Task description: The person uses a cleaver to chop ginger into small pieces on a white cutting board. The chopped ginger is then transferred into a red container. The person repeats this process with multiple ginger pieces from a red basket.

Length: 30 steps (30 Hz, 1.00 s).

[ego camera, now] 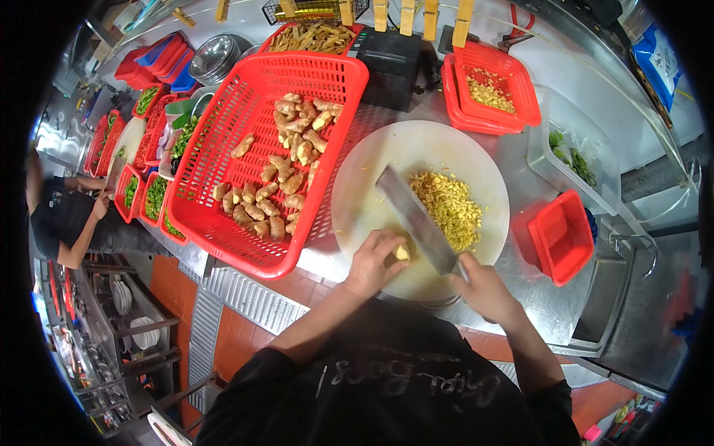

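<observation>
Between the fingertips of my left hand [375, 262] is a small peeled piece of ginger [401, 252], held over the near left part of a round white chopping board [365, 184]. My right hand [484, 287] grips the handle of a cleaver [415, 218]. Its broad blade slants across the board, pointing away and to the left. Right of the blade lies a heap of finely chopped ginger [449, 212], partly hidden by it. A few loose bits are scattered on the board. To the left, a large red plastic basket [254, 83] holds many knobs of ginger [290, 173].
A black printer [387, 67] stands behind the board. Red baskets with chopped bits [491, 92], a clear plastic tub of greens [574, 156], an upright red basket [563, 237] and a sink [602, 290] are on the right. Another person [72, 206] works at far left.
</observation>
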Each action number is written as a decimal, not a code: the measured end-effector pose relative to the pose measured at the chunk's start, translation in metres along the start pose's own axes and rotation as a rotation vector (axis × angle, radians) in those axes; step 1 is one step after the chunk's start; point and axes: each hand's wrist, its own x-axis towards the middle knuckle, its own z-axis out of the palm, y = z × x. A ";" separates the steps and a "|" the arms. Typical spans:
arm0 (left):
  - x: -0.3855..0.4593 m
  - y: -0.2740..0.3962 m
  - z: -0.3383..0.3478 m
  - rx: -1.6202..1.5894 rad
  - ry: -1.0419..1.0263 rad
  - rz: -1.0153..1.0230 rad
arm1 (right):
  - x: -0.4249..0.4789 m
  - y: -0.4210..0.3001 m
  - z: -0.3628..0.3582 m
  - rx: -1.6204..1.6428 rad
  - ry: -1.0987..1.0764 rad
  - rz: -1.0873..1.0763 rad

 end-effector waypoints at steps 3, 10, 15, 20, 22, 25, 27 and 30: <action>-0.001 -0.005 -0.005 -0.056 -0.016 0.043 | -0.002 -0.001 0.016 -0.140 -0.008 -0.106; -0.012 -0.021 -0.010 -0.065 0.020 0.133 | 0.002 -0.012 0.025 -0.145 -0.105 -0.038; -0.013 -0.026 -0.010 -0.033 -0.016 0.153 | 0.005 0.009 0.010 -0.180 0.001 -0.078; -0.004 -0.015 -0.013 -0.090 -0.046 0.073 | 0.001 0.009 0.000 -0.098 0.085 -0.040; -0.008 -0.024 -0.026 0.105 0.113 -0.039 | -0.003 0.010 0.002 -0.082 0.117 -0.086; -0.014 -0.045 -0.042 0.381 0.205 -0.180 | -0.009 0.003 0.009 -0.020 0.144 -0.074; -0.017 -0.057 -0.047 0.376 0.197 -0.271 | -0.012 0.002 0.011 0.029 0.165 -0.036; -0.015 -0.062 -0.048 0.290 0.191 -0.273 | -0.023 0.007 0.009 0.133 0.259 -0.029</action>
